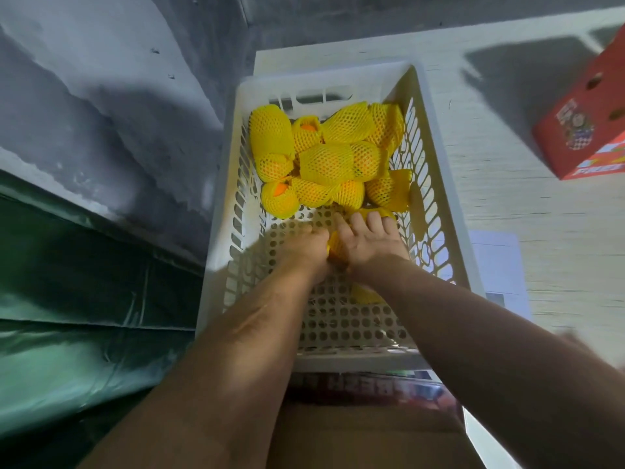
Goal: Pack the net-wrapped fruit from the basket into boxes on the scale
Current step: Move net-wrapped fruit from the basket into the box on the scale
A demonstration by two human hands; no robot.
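Down on the pale counter (507, 184) stands a white perforated basket (436, 157), and both hands reach into its near half. The net-wrapped fruit (333, 164) lies heaped against the far end, yellow foam sleeves over orange skin, so the near floor of the basket shows bare holes; one more yellow piece (363, 294) lies under the right forearm. The left hand (301, 245) has its fingers curled down round the left side of a yellow-netted fruit (334, 247) wedged between the two hands, while the right hand (367, 243) covers it from the right with fingers spread forward over it and onto another netted piece beyond. Each grip seems partly closed on that fruit, though how firmly cannot be told through the blur. Two hands likely serve to gather several pieces at once, since the foam sleeves are soft and slippery. A red printed box (585, 123) lies tilted well apart on the right, and a brown carton (365, 434) sits just below the basket's near rim, probably the one being filled. No scale can be made out.
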